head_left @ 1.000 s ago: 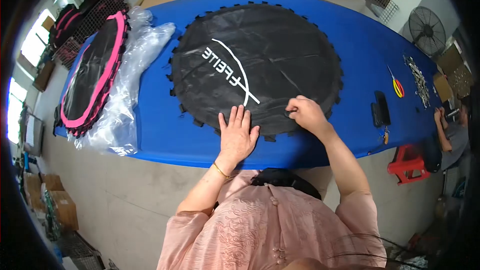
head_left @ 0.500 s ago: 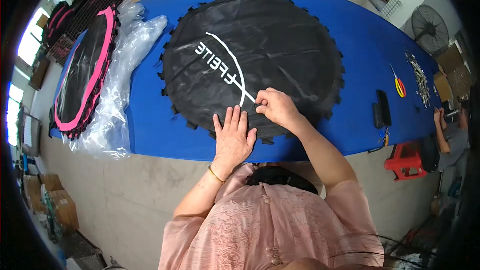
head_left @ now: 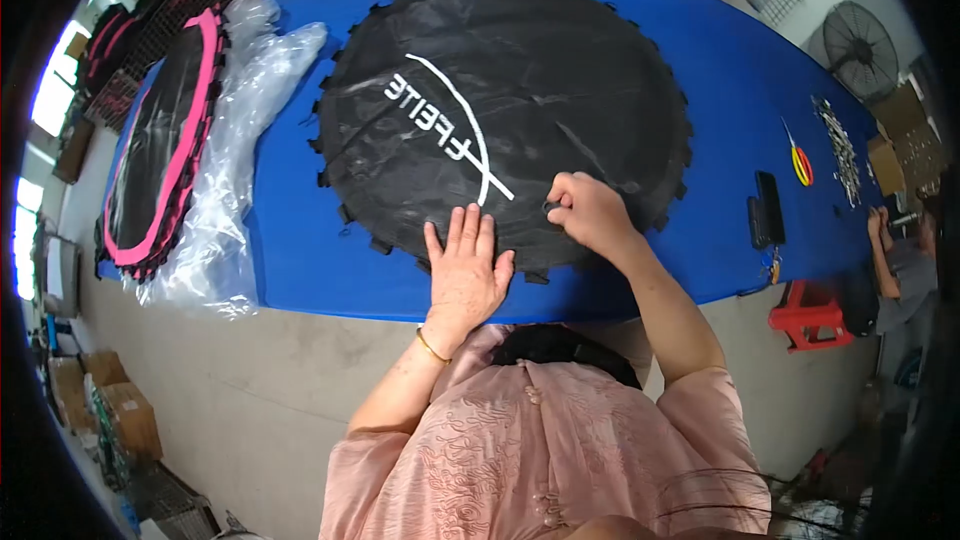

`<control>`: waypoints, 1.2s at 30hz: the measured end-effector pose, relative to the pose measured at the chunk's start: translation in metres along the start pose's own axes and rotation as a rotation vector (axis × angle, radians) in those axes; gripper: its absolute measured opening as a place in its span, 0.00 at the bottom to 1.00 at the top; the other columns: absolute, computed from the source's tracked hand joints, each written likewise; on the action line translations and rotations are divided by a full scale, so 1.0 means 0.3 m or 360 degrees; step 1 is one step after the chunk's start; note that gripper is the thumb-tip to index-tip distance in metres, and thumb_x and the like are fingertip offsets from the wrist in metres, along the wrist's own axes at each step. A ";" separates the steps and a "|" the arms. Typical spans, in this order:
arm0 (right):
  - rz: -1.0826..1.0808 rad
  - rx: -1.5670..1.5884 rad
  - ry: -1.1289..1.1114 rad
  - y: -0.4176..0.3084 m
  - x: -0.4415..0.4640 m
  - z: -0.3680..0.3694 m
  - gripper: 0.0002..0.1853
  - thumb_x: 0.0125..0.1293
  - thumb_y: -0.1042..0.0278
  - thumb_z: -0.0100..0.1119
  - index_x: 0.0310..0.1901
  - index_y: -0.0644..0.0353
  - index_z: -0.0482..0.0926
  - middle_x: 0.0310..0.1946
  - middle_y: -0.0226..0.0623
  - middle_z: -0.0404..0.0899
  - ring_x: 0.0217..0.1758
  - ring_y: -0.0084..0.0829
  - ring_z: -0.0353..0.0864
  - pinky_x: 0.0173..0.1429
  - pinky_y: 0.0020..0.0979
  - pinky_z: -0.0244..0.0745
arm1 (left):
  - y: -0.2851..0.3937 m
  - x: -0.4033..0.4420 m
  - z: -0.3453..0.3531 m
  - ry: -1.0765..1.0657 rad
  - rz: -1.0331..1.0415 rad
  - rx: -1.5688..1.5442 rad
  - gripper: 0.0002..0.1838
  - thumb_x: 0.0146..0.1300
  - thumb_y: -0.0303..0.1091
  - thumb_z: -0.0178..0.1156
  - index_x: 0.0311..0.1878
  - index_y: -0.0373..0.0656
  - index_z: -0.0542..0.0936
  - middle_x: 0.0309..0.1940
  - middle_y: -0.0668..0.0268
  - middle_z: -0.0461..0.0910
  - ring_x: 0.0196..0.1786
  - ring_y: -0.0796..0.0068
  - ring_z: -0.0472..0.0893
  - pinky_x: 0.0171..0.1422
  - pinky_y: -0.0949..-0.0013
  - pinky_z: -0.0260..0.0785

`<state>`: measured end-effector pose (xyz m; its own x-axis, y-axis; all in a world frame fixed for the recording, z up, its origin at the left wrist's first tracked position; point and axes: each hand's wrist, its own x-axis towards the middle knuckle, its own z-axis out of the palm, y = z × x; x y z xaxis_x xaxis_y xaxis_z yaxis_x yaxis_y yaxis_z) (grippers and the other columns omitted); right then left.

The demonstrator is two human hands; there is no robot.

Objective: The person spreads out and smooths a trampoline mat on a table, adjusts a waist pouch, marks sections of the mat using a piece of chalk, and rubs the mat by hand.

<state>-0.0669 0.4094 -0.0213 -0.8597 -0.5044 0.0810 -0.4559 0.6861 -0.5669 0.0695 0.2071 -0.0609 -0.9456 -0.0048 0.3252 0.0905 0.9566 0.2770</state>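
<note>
A large round black mat [head_left: 560, 70] with tabs along its rim lies flat, bearing white lettering and a white curved line. My left hand [head_left: 465, 265] rests flat on its near edge, fingers spread, just below the end of the white curve. To the right, my right hand [head_left: 595, 220] is closed in a pinch over the mat, clear of the white mark. A small black piece [head_left: 550, 207] shows between its thumb and fingers; its kind cannot be made out.
Blue cloth [head_left: 290, 240] covers the table. At left lie a pink-edged black mat [head_left: 165, 150] and clear plastic [head_left: 220, 210]. On the right are yellow-red scissors [head_left: 801, 165], a black case [head_left: 767, 210] and a metal-parts pile [head_left: 840, 155]. A red stool [head_left: 808, 318] and another person's arm [head_left: 885, 265] are beyond.
My right hand has moved right, away from the white mark, still pinching the small black piece. My left hand stays flat on the mat. The view has shifted slightly.
</note>
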 end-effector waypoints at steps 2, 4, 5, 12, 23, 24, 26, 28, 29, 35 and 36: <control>0.0105 -0.0056 0.0151 0.066 0.009 -0.056 0.12 0.57 0.73 0.75 0.41 0.57 0.82 0.36 0.38 0.82 0.40 0.40 0.85 0.46 0.39 0.79 | -0.001 0.000 0.003 -0.0002 0.0003 0.0013 0.33 0.73 0.51 0.60 0.72 0.35 0.76 0.77 0.48 0.71 0.82 0.48 0.65 0.85 0.28 0.45; 0.0075 -0.0109 0.0190 0.132 0.010 -0.096 0.12 0.56 0.75 0.75 0.40 0.59 0.81 0.33 0.37 0.81 0.38 0.39 0.83 0.44 0.38 0.79 | -0.004 -0.002 0.004 -0.0006 0.0005 0.0005 0.33 0.73 0.51 0.60 0.72 0.35 0.76 0.78 0.48 0.70 0.82 0.47 0.64 0.85 0.28 0.44; 0.0091 -0.0010 0.0109 0.129 0.001 -0.104 0.13 0.56 0.75 0.75 0.40 0.59 0.81 0.32 0.37 0.81 0.37 0.38 0.83 0.45 0.38 0.79 | -0.004 0.000 0.004 -0.0013 0.0005 0.0004 0.34 0.73 0.51 0.60 0.73 0.35 0.76 0.78 0.47 0.70 0.83 0.47 0.63 0.85 0.28 0.44; 0.0184 0.0274 -0.0278 -0.005 -0.058 -0.033 0.13 0.57 0.71 0.75 0.41 0.59 0.82 0.34 0.36 0.81 0.38 0.36 0.84 0.46 0.37 0.79 | 0.001 -0.001 -0.001 0.0001 -0.0022 -0.0033 0.33 0.73 0.50 0.60 0.72 0.35 0.76 0.78 0.50 0.70 0.82 0.46 0.64 0.85 0.28 0.44; 0.0199 0.0066 -0.0014 0.033 -0.065 -0.060 0.12 0.58 0.69 0.75 0.41 0.58 0.82 0.36 0.36 0.82 0.40 0.38 0.85 0.47 0.38 0.80 | 0.005 0.003 -0.029 -0.0032 0.0158 -0.0118 0.22 0.75 0.41 0.61 0.70 0.54 0.81 0.75 0.58 0.74 0.80 0.52 0.68 0.84 0.27 0.47; 0.0151 0.0080 0.0047 0.028 -0.053 -0.030 0.11 0.59 0.69 0.75 0.41 0.57 0.83 0.36 0.36 0.82 0.40 0.39 0.85 0.47 0.39 0.80 | 0.004 0.004 -0.028 -0.0033 0.0161 -0.0112 0.23 0.75 0.41 0.61 0.70 0.54 0.81 0.74 0.58 0.75 0.80 0.52 0.68 0.84 0.27 0.47; 0.0166 0.0084 0.0134 0.010 -0.020 0.006 0.11 0.59 0.68 0.75 0.41 0.57 0.83 0.36 0.36 0.82 0.40 0.40 0.85 0.46 0.39 0.80 | 0.002 0.001 -0.024 -0.0039 0.0165 -0.0101 0.23 0.75 0.41 0.61 0.70 0.55 0.81 0.74 0.58 0.75 0.80 0.52 0.68 0.84 0.27 0.47; 0.0146 0.0018 0.0260 0.036 0.021 0.032 0.11 0.59 0.68 0.74 0.41 0.57 0.83 0.36 0.37 0.83 0.40 0.40 0.85 0.46 0.40 0.80 | 0.000 0.000 -0.020 -0.0016 0.0173 -0.0099 0.23 0.74 0.41 0.61 0.70 0.54 0.81 0.74 0.57 0.75 0.80 0.51 0.68 0.84 0.26 0.47; 0.0128 -0.0052 0.0383 0.045 0.046 0.036 0.11 0.59 0.68 0.74 0.41 0.56 0.84 0.37 0.37 0.83 0.40 0.41 0.86 0.46 0.40 0.80 | -0.001 -0.001 -0.022 -0.0017 0.0174 -0.0094 0.23 0.74 0.41 0.61 0.70 0.54 0.81 0.74 0.57 0.75 0.80 0.51 0.68 0.84 0.26 0.47; 0.0107 0.0124 0.0118 -0.036 0.052 0.067 0.12 0.60 0.67 0.75 0.44 0.56 0.85 0.40 0.38 0.85 0.45 0.42 0.88 0.49 0.41 0.82 | 0.003 0.001 -0.021 -0.0020 0.0167 -0.0097 0.22 0.74 0.41 0.62 0.70 0.54 0.81 0.73 0.58 0.76 0.79 0.51 0.69 0.83 0.26 0.48; 0.0098 0.0138 0.0059 -0.072 0.040 0.076 0.12 0.60 0.69 0.75 0.44 0.56 0.84 0.41 0.38 0.86 0.45 0.42 0.88 0.50 0.41 0.82 | 0.003 0.001 -0.022 -0.0014 0.0166 -0.0097 0.22 0.74 0.41 0.62 0.70 0.54 0.81 0.73 0.58 0.76 0.79 0.51 0.69 0.83 0.26 0.48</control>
<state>-0.0622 0.3765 -0.0268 -0.8942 -0.4416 0.0732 -0.3815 0.6663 -0.6407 0.0713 0.2060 -0.0546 -0.9328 0.0966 0.3472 0.2070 0.9323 0.2968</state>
